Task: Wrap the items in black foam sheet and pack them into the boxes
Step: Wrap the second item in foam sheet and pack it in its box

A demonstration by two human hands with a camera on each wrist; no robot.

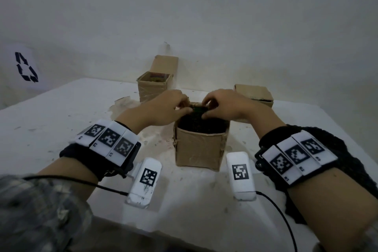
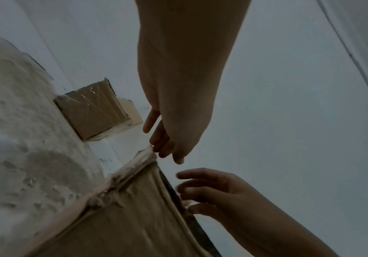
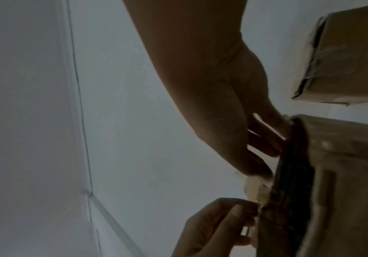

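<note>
An open cardboard box (image 1: 200,149) stands mid-table, lined with black foam sheet (image 1: 204,127). Over its far rim my left hand (image 1: 167,106) and right hand (image 1: 223,104) meet, fingers curled, both pinching a small dark green item (image 1: 198,109) just above the foam. In the left wrist view my left hand (image 2: 178,104) reaches the box (image 2: 123,217) at a top corner, with the right hand (image 2: 233,191) beside it. In the right wrist view my right hand (image 3: 233,104) has its fingers at the foam edge (image 3: 293,173), and the left hand (image 3: 218,226) pinches at the rim. Most of the item is hidden.
A taped open box (image 1: 154,86) with something colourful inside stands at the back by the wall. A lower closed box (image 1: 254,95) sits back right. Two white tagged blocks (image 1: 146,180) (image 1: 241,174) with cables lie in front of the middle box, near the table's front edge.
</note>
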